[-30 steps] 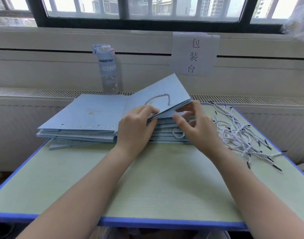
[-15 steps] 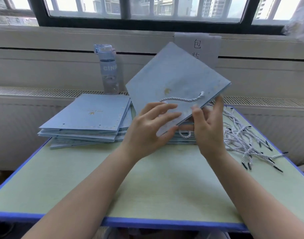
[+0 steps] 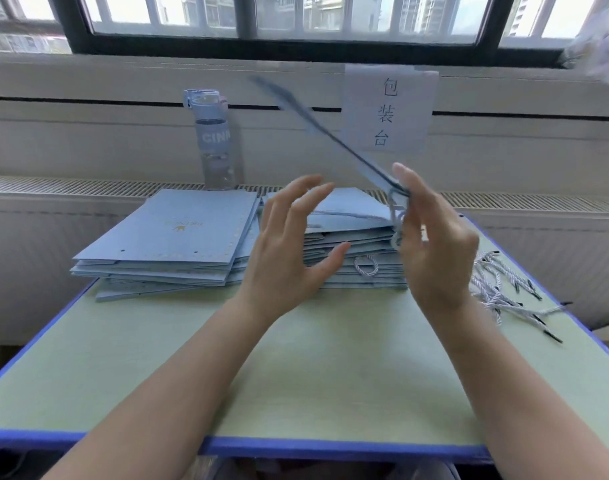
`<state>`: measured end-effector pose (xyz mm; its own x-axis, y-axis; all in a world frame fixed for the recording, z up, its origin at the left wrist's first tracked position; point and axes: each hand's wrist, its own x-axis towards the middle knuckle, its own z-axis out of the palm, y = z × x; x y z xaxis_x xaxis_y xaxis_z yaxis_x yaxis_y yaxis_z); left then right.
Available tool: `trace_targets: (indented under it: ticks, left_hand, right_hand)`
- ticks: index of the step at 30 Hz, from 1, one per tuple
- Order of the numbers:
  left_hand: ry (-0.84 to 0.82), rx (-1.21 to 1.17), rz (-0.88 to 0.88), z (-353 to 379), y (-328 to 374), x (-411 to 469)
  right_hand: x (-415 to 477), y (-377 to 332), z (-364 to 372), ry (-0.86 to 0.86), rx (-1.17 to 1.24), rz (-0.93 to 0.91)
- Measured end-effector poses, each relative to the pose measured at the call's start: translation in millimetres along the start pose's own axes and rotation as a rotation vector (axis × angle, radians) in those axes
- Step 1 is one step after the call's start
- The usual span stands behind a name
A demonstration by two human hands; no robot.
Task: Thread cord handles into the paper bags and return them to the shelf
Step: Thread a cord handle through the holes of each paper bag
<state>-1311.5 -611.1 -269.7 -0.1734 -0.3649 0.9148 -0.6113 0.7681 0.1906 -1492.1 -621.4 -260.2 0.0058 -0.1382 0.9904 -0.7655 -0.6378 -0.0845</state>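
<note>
My right hand pinches one flat blue paper bag at its corded end and holds it up edge-on, blurred, slanting up to the left. A white-and-grey cord handle dangles at my fingers. My left hand hovers beside it with fingers spread, touching nothing. Behind my hands lie two stacks of flat blue bags: the left stack shows punched holes without cords, the right stack has a cord loop sticking out. Loose cords lie in a heap at the table's right.
The green table with a blue edge stands against a radiator cover under a window. A clear water bottle stands behind the left stack. A paper sign with characters hangs on the wall.
The bag was lifted off the right stack and swung up until it stands edge-on. My left hand has let go of it and opened; my right hand keeps hold.
</note>
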Motion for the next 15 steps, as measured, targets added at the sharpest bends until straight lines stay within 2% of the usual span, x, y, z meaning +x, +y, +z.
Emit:
trace_targets:
  ticks: [3, 7, 9, 12, 15]
  left_hand:
    - [0.02, -0.049, -0.052, -0.1, -1.0, 0.1]
    - [-0.093, -0.016, -0.115, 2.5, -5.6, -4.1]
    - [-0.148, -0.059, -0.213, 2.1, -6.5, -5.0]
    - [-0.296, 0.001, -0.359, 2.3, -12.7, -6.6]
    - [-0.471, 0.086, -0.379, 5.5, -19.0, -11.5]
  right_hand:
    - [-4.8, -2.0, 3.3, -0.124, 0.025, -0.011]
    - [-7.9, -7.8, 5.7, -0.248, 0.069, 0.054]
    - [-7.6, -4.9, 6.1, -0.308, 0.093, 0.091]
    - [-10.6, 2.8, 9.4, -0.471, 0.133, 0.149]
    - [-16.1, 3.6, 12.5, -0.651, 0.134, 0.194]
